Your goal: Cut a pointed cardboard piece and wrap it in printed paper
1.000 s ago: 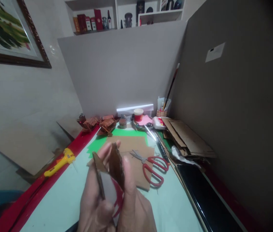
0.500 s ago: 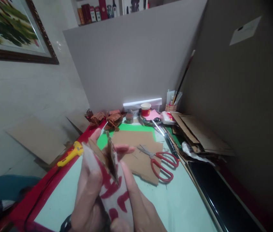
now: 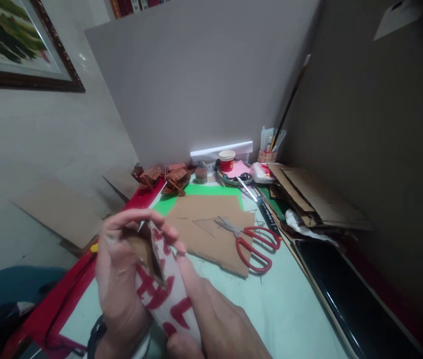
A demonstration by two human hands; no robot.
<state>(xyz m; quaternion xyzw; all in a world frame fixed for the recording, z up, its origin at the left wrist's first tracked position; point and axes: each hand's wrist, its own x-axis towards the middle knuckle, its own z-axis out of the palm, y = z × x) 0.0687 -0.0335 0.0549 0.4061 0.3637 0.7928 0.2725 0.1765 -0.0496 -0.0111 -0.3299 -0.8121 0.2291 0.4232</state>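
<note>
A folded piece of cardboard (image 3: 170, 304), white with red markings outside and brown inside, is held up near the bottom centre. My left hand (image 3: 121, 274) wraps round its left side, with the fingers curled over the upper edge. Along the right side my right hand (image 3: 215, 314) grips it, the thumb low on the marked face. Between the cardboard's two sides a narrow gap shows. Beyond the hands, red-handled scissors (image 3: 254, 249) lie partly spread on a flat brown cardboard sheet (image 3: 196, 234) with pencil lines.
Green paper (image 3: 211, 190) lies behind the sheet. Brown crafted pieces (image 3: 176, 179), a red paper cup (image 3: 227, 162) and a pen holder (image 3: 267, 156) stand at the back. Stacked cardboard (image 3: 316, 194) and a glossy black panel (image 3: 346, 294) are on the right.
My left fingers have curled over the cardboard's top, and its opening looks narrower. The left hand now covers most of the yellow tool. The view has tilted down slightly.
</note>
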